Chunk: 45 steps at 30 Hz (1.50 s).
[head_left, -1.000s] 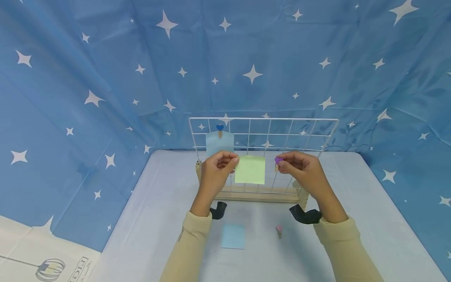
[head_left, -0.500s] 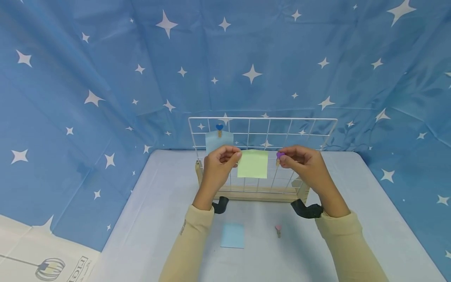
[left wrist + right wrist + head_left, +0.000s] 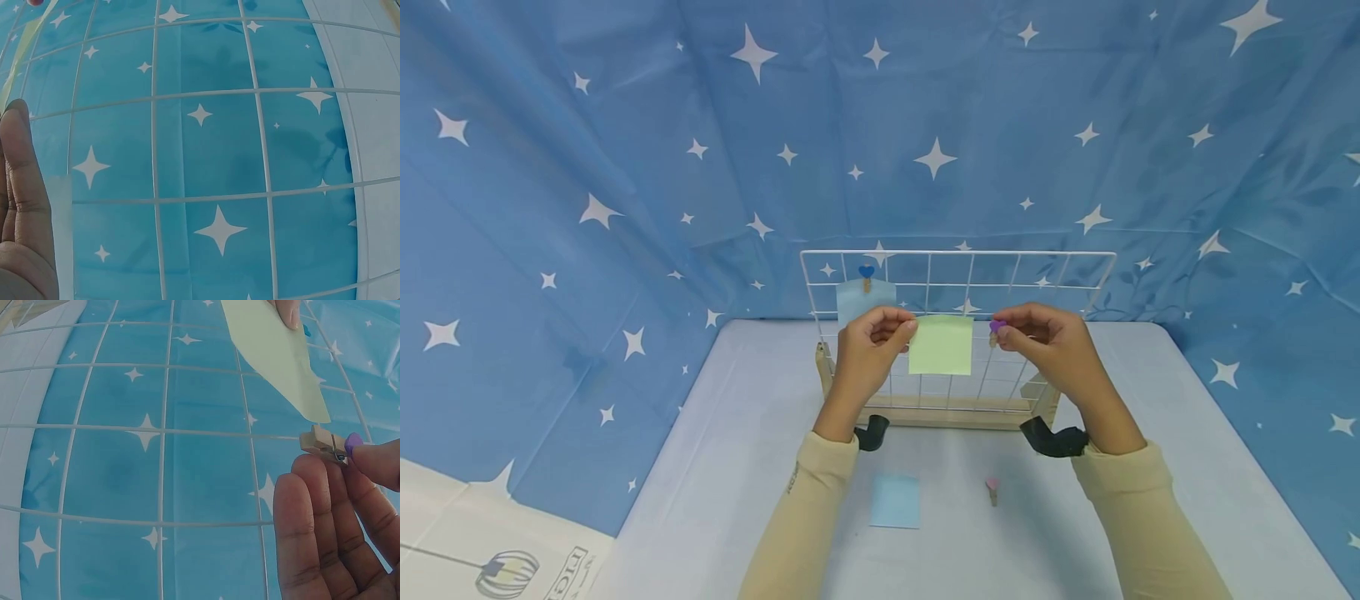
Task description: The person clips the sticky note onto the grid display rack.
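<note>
My left hand [image 3: 872, 342] pinches the upper left corner of a light green sticky note [image 3: 940, 346], which hangs flat in front of the white wire grid [image 3: 973, 252]. To the right, my right hand [image 3: 1047, 337] pinches a small wooden clothespin [image 3: 322, 442] with a purple heart on it, between thumb and fingertips. In the right wrist view the clothespin's wooden end lies close below the note's corner. Behind my left hand, a blue note [image 3: 857, 298] hangs on the grid under a clothespin [image 3: 867, 275] with a blue heart.
The grid stands in a wooden base [image 3: 947, 415] on the white-covered table [image 3: 760, 500]. Nearer me lie a light blue sticky note pad [image 3: 895, 502] and a pink-heart clothespin [image 3: 992, 490]. A blue curtain [image 3: 820, 108] with white stars rises behind.
Both hands have moved up and slightly right, carrying the green note and the purple-heart clothespin. The things on the table stay where they were.
</note>
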{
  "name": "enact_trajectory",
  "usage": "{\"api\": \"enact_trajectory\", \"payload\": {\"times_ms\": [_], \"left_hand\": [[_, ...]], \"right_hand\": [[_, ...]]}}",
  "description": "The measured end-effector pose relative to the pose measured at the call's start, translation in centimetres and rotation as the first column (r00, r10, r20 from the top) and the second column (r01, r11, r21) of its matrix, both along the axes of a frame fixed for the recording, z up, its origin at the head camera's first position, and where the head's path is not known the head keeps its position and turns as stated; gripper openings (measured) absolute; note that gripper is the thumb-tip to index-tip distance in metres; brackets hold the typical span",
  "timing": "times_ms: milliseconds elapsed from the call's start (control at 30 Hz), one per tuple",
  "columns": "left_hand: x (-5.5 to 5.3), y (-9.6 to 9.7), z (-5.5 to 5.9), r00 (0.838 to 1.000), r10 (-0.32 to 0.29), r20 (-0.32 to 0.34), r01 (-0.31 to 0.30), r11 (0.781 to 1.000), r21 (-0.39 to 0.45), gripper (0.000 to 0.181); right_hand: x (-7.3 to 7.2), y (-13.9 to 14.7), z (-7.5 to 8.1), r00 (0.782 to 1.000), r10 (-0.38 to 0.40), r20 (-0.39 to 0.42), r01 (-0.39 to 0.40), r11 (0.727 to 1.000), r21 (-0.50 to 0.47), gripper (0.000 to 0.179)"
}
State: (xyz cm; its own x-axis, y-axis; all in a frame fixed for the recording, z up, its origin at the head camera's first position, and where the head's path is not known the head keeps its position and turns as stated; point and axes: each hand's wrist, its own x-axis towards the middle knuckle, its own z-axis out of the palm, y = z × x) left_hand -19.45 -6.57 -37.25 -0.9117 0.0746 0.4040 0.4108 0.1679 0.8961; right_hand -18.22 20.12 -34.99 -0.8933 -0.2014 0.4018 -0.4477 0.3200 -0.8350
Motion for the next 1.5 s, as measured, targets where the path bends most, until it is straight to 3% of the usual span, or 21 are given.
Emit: {"api": "enact_trajectory", "payload": {"times_ms": [667,1067,1500], "left_hand": [[-1.0,0.2,0.4,1.000,-0.005,-0.018,0.005,1.000,-0.017,0.016],[-1.4,0.4,0.8,1.000,-0.023,-0.019,0.022,1.000,-0.014,0.017],[-1.7,0.6,1.3,0.999,-0.023,-0.025,0.023,1.000,-0.011,0.019]], "right_hand": [[-0.6,0.1,1.3,1.000,-0.001,-0.001,0.001,1.000,0.010,0.021],[-1.4,0.0,2.0,0.997,0.021,-0.074,-0.022,1.000,-0.016,0.016],[-1.7,-0.6,2.9,0.995,-0.022,-0.094,0.027,0.999,0.045,0.017]]}}
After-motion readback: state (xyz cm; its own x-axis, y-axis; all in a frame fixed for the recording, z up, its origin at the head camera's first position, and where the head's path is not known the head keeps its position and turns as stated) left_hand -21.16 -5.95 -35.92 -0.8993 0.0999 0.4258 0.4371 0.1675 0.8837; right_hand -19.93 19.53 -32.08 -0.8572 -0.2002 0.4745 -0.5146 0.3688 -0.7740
